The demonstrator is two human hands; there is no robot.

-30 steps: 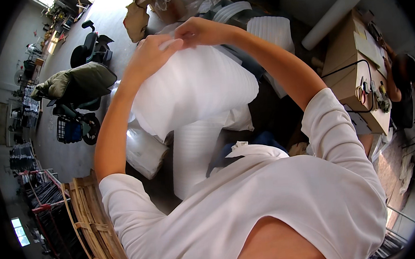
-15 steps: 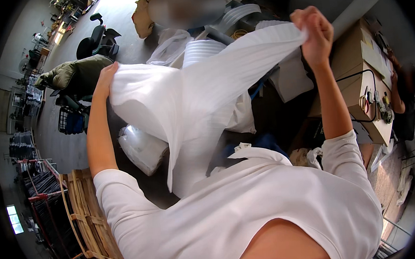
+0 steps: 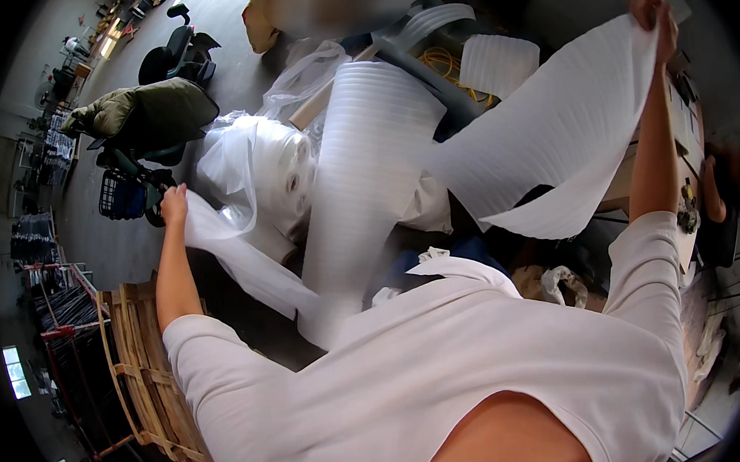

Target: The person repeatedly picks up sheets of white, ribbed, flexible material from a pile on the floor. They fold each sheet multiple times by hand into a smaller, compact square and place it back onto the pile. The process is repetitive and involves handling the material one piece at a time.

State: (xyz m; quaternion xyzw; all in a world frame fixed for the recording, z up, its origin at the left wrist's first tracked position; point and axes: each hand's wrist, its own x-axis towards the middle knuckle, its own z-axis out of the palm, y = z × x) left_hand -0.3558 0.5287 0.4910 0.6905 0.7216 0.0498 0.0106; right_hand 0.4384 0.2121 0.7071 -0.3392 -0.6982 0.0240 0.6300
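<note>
Both arms are spread wide, each hand closed on white foam sheeting. My left hand (image 3: 175, 204) grips the end of a narrow, folded foam strip (image 3: 248, 261) that slopes down toward my body. Up at the far right, my right hand (image 3: 654, 26) pinches the corner of a broad foam sheet (image 3: 543, 129), whose lower edge curls. Between them lies a ribbed foam length (image 3: 368, 137) running from the far side toward me. Whether the held pieces join it is hidden by folds and blur.
Left of the ribbed foam is a plastic-wrapped roll (image 3: 284, 173). A scooter (image 3: 144, 131) draped with a green jacket stands at left, above a slatted wooden pallet (image 3: 153, 375). Yellow cord (image 3: 444, 67) lies at the back. A person's arm (image 3: 711, 194) shows beyond the right-hand table.
My hands have moved farther apart, the left toward me and outward, the right away and outward. The foam stretched between them has opened out, uncovering the ribbed length and wrapped roll.
</note>
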